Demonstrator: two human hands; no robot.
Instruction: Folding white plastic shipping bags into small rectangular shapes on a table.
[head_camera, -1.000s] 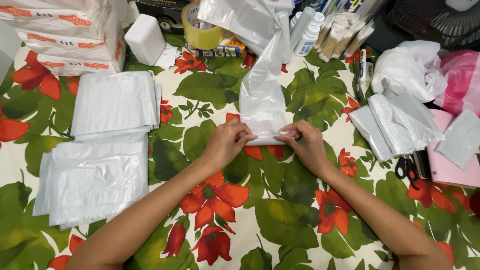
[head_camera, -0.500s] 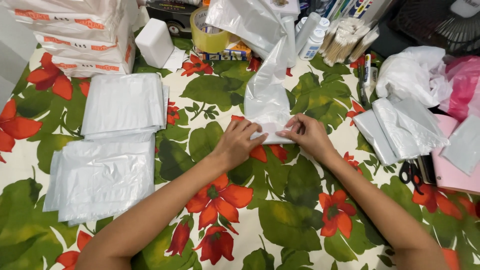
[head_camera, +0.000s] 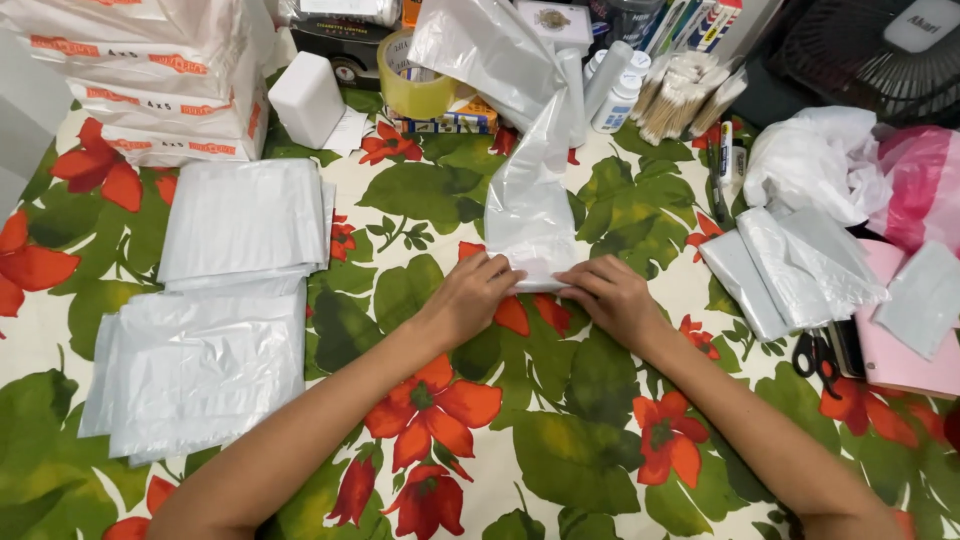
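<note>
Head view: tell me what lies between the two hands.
In the head view, the near edge of the white plastic bag spans the gap between the left hand and right hand, over the floral tablecloth.

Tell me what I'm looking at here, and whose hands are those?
No machine here. A person wears a camera on the head, so you look down at that person's own two bare hands. The left hand and right hand press on the near end of a long clear plastic bag lying on a tablecloth with red flowers and green leaves. To the left lie two stacks of flat bags. At the back are a tape roll, a white box and small bottles. To the right are more bags, black scissors and something pink.
</note>
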